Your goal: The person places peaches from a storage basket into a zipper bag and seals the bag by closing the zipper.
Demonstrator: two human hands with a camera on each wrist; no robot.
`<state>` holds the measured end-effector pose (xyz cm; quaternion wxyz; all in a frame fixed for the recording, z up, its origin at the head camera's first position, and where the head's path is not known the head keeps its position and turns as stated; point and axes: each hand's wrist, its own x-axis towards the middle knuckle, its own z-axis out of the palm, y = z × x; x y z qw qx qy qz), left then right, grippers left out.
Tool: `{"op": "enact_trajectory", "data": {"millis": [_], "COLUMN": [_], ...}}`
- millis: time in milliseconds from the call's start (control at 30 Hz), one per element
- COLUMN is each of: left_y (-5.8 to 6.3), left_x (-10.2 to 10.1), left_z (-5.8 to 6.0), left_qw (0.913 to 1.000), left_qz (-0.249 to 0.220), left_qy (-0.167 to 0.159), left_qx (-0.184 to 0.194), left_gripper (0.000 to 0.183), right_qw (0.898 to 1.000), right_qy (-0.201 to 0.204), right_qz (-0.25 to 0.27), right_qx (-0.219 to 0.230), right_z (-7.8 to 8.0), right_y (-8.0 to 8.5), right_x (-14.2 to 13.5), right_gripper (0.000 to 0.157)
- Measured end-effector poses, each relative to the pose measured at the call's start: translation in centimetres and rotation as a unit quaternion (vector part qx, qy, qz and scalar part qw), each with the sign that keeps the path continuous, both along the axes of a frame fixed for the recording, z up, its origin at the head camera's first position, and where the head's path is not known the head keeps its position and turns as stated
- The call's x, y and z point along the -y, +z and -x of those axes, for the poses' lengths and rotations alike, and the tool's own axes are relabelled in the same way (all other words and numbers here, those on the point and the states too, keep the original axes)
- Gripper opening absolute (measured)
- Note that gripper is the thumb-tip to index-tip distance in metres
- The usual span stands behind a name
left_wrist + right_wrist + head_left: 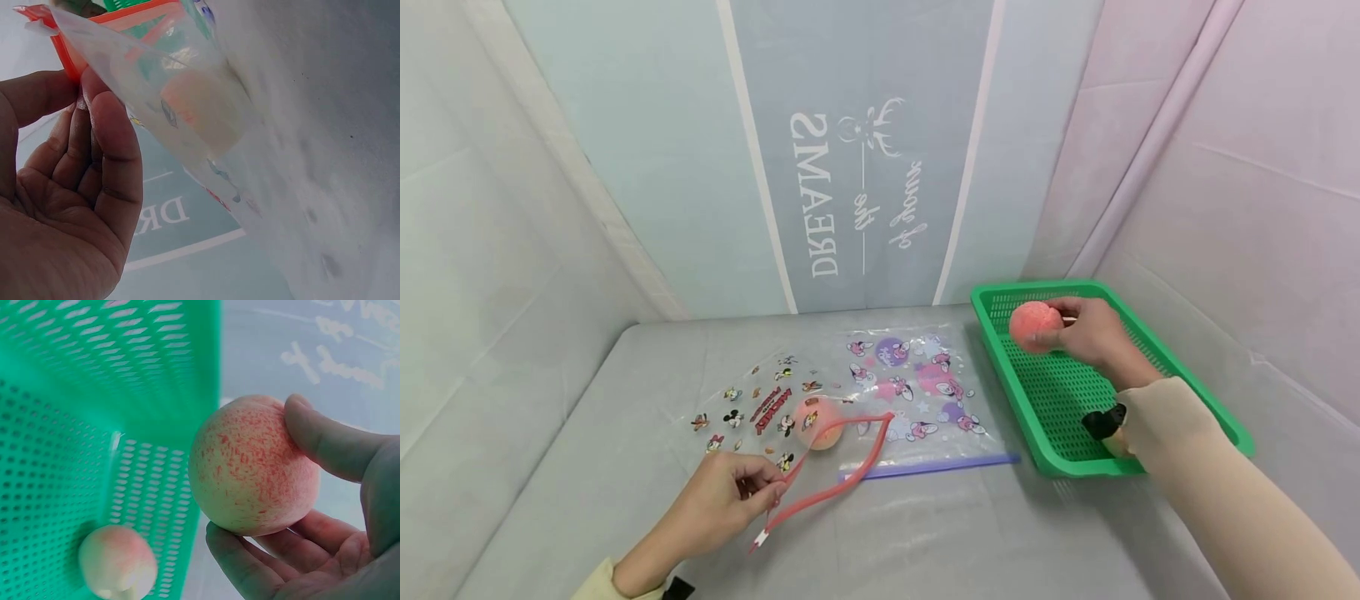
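My left hand (pixel 726 502) pinches the red zip edge (pixel 820 497) of a clear cartoon-printed zip bag (pixel 752 417), whose mouth gapes. A peach (pixel 817 422) lies inside that bag; the left wrist view shows it blurred through the plastic. My right hand (pixel 1093 333) grips another peach (pixel 1034 327) between thumb and fingers, above the green basket (pixel 1011 375). In the right wrist view this held peach (pixel 253 465) is pale with red speckles, and one more peach (pixel 119 562) sits at the basket's bottom. From the head view, the right sleeve hides most of that one.
A second clear zip bag (pixel 917 392), with a purple zip strip (pixel 940 467) and pink and purple prints, lies flat between the red-edged bag and the basket. Grey cloth (pixel 925 542) covers the table. Fabric walls stand behind and at both sides.
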<state>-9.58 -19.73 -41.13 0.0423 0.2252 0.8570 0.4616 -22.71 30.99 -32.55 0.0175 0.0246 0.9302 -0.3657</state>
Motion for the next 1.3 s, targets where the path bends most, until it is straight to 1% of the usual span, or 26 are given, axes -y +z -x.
{"op": "enact_trajectory", "data": {"millis": [167, 300, 400, 500, 667, 733, 867, 1000, 1200, 1300], "left_y": [0.4, 0.7, 0.7, 0.8, 1.0, 1.0, 1.0, 1.0, 1.0, 0.9], "left_x": [0.2, 0.3, 0.3, 0.2, 0.1, 0.1, 0.0, -0.2, -0.3, -0.4], "left_z": [0.2, 0.5, 0.5, 0.5, 0.5, 0.5, 0.5, 0.5, 0.4, 0.4], "left_qw": [1.0, 1.0, 1.0, 0.9999, 0.999, 0.9985, 0.9976, 0.9971, 0.9962, 0.9957], "left_qz": [0.001, 0.003, 0.001, -0.002, -0.001, 0.002, 0.002, -0.004, -0.013, -0.018], "left_qy": [0.003, 0.005, 0.007, 0.016, 0.041, 0.05, 0.068, 0.076, 0.086, 0.091], "left_qx": [0.0, 0.0, 0.001, 0.004, 0.017, 0.02, 0.017, 0.006, 0.002, 0.004], "left_gripper": [0.013, 0.014, 0.013, 0.012, 0.011, 0.011, 0.012, 0.014, 0.017, 0.014], "right_qw": [0.999, 0.998, 0.998, 0.997, 0.993, 0.989, 0.984, 0.98, 0.967, 0.961], "right_qy": [-0.008, -0.006, 0.004, 0.019, 0.059, 0.077, 0.101, 0.115, 0.15, 0.165], "right_qz": [0.044, 0.059, 0.068, 0.074, 0.085, 0.104, 0.132, 0.153, 0.201, 0.216], "right_qx": [-0.004, -0.008, -0.016, -0.028, -0.061, -0.065, -0.057, -0.046, -0.039, -0.038], "right_z": [-0.9, -1.9, -2.8, -3.6, -4.8, -5.4, -6.5, -7.3, -8.0, -8.3], "right_y": [1.5, 2.5, 2.7, 2.7, 2.2, 1.9, 1.1, 0.3, -1.2, -2.2], "right_x": [1.2, 2.7, 3.9, 5.1, 7.0, 7.8, 9.4, 10.7, 12.3, 13.2], "right_gripper": [0.078, 0.079, 0.078, 0.076, 0.071, 0.071, 0.07, 0.069, 0.068, 0.067]}}
